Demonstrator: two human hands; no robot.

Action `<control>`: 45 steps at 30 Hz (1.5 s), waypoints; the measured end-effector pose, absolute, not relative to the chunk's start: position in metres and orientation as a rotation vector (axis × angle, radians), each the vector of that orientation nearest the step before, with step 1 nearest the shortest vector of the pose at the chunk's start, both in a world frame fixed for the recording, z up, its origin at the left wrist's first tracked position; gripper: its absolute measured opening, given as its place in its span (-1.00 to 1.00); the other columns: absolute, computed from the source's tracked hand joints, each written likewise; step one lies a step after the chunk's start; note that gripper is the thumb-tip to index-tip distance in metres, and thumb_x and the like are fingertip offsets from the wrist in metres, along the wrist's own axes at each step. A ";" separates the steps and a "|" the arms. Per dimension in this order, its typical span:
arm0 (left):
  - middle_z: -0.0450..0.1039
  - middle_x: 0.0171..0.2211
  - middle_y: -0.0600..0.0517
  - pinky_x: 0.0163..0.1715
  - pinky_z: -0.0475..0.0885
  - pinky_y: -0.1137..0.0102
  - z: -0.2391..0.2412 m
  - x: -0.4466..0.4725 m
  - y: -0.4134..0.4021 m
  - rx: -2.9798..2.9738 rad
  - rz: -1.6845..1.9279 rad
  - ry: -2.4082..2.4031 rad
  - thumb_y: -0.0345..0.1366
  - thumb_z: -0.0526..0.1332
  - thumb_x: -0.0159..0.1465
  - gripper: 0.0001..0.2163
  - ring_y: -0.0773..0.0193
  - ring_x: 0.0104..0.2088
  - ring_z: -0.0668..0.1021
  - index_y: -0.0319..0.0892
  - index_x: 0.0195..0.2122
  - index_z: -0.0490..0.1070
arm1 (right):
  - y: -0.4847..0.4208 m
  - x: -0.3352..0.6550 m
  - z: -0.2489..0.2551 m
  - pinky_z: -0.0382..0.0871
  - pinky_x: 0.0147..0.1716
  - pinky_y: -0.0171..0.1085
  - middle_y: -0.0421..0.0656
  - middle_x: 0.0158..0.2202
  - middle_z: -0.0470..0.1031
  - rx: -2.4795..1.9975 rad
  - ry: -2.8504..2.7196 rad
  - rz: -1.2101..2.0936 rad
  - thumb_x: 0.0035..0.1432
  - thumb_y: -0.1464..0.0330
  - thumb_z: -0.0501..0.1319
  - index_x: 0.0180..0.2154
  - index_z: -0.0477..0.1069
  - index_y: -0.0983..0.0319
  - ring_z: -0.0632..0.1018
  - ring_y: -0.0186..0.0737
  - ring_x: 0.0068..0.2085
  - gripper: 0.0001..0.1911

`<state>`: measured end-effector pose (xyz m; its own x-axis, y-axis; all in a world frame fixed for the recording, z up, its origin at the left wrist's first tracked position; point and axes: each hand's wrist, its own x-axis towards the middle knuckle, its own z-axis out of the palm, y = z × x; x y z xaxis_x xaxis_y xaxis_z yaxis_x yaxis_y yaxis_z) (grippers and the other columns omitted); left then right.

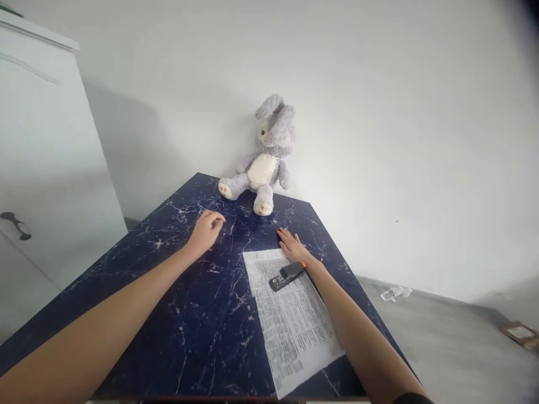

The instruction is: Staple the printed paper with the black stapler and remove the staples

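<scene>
Hands bare, nothing visibly held. Right hand [292,246] spread flat, palm down, fingers straight and close together, pressed on the table [202,314] at the far edge of a sheet of printed paper [295,325]; heel of the hand at or just over the paper's corner, hard to tell which. Left hand [206,230] curled into a loose fist, knuckles up, resting on bare table well to the left of the sheet; palm turned down and out of sight, nothing seen within the curl. Stapler [287,275], black with an orange tip, lying on the upper part of the sheet just beside the right wrist, contact with the forearm not clear. Print on the paper too small and blurred to read. Both forearms cut off by the bottom of the frame, a dark sleeve edge just visible at the right one. Table dark blue with white marble veins, near edge partly out of view. Grey and white plush rabbit [265,157] seated at the far end, back against the white wall [400,140], legs pointing toward the hands, well apart from both. White cabinet [46,157] with a dark handle [16,225] to the left, its left side cut off. On the grey floor [455,342] to the right, a clear plastic bottle [393,293] lying down and a flat brown object [520,333], too blurred to name.
</scene>
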<state>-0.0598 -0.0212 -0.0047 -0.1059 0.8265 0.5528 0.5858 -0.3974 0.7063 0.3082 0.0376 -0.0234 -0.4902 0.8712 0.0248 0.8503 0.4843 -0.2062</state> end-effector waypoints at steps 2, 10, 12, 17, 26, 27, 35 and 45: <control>0.47 -0.25 -0.05 0.02 0.49 0.15 -0.005 -0.072 -0.015 1.686 1.646 1.729 -0.34 0.18 0.30 -0.86 0.09 -0.20 0.57 -0.13 -0.31 0.54 | 0.042 0.271 -0.022 -0.24 0.46 0.31 0.05 0.57 -0.09 -1.472 -2.615 0.254 0.53 0.28 -0.10 0.50 0.05 0.23 -0.03 0.05 0.56 -0.39; 0.42 -0.29 -0.07 0.03 0.43 0.12 -0.002 -0.088 -0.016 1.433 1.874 1.928 -0.36 0.15 0.28 -0.86 0.03 -0.18 0.51 -0.13 -0.34 0.50 | 0.053 0.122 -0.018 -0.17 0.42 0.43 0.03 0.57 -0.06 -1.383 -2.651 0.294 0.43 0.48 -0.07 0.49 0.04 0.20 0.01 0.04 0.55 -0.35; 0.41 -0.29 -0.06 0.03 0.43 0.14 0.001 -0.090 -0.017 1.419 1.905 1.937 -0.35 0.14 0.30 -0.86 0.05 -0.17 0.50 -0.12 -0.34 0.49 | 0.051 0.099 -0.015 -0.15 0.41 0.45 -0.02 0.57 -0.07 -1.329 -2.691 0.309 0.35 0.53 -0.02 0.49 0.04 0.16 -0.02 0.02 0.56 -0.27; 0.41 -0.34 -0.03 0.02 0.42 0.16 0.006 -0.094 -0.017 1.407 1.953 1.948 -0.34 0.14 0.32 -0.85 0.04 -0.15 0.49 -0.11 -0.36 0.47 | 0.044 0.081 -0.007 -0.19 0.47 0.29 -0.22 0.58 -0.11 -1.116 -2.815 0.278 0.23 0.63 0.04 0.48 0.05 0.04 -0.14 -0.14 0.58 -0.15; 0.42 -0.32 -0.02 -0.06 0.45 0.22 0.004 -0.076 -0.021 1.685 1.791 1.789 -0.39 0.14 0.31 -0.86 0.11 -0.24 0.52 -0.13 -0.35 0.47 | 0.024 0.159 -0.014 -0.15 0.45 0.34 -0.03 0.58 -0.10 -1.184 -2.804 -0.029 0.30 0.63 -0.02 0.48 0.09 0.17 -0.07 -0.03 0.57 -0.23; 0.43 -0.31 -0.02 -0.07 0.45 0.23 0.003 -0.071 -0.023 1.793 1.719 1.723 -0.39 0.14 0.32 -0.85 0.12 -0.24 0.53 -0.13 -0.34 0.49 | 0.022 0.172 -0.015 -0.13 0.45 0.34 -0.02 0.57 -0.08 -1.198 -2.797 -0.054 0.30 0.62 -0.02 0.47 0.11 0.17 -0.06 -0.02 0.57 -0.25; 0.41 0.28 -0.17 0.29 0.32 -0.02 -0.021 -0.025 -0.045 2.553 0.825 1.273 -0.23 0.16 0.47 -0.70 -0.09 0.27 0.46 -0.08 0.17 0.51 | 0.014 0.250 -0.017 -0.10 0.43 0.35 0.05 0.52 0.10 -1.300 -2.722 -0.042 0.29 0.62 0.07 0.34 0.35 0.20 0.05 0.10 0.54 -0.37; 0.44 0.25 -0.13 0.24 0.37 -0.04 -0.011 -0.022 -0.052 2.636 0.580 1.282 -0.15 0.13 0.48 -0.73 -0.07 0.25 0.47 -0.09 0.12 0.41 | -0.029 0.267 0.053 0.49 0.04 -0.15 -0.06 0.07 0.61 -0.782 -2.532 0.721 0.47 0.10 0.16 0.10 0.52 0.19 0.61 -0.08 0.04 -0.62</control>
<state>-0.0215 -0.0519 -0.0110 0.5589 0.7822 0.2752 0.7230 -0.6222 0.3001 0.2668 -0.0291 0.0532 -0.7671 0.6059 0.2110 0.4040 0.7116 -0.5748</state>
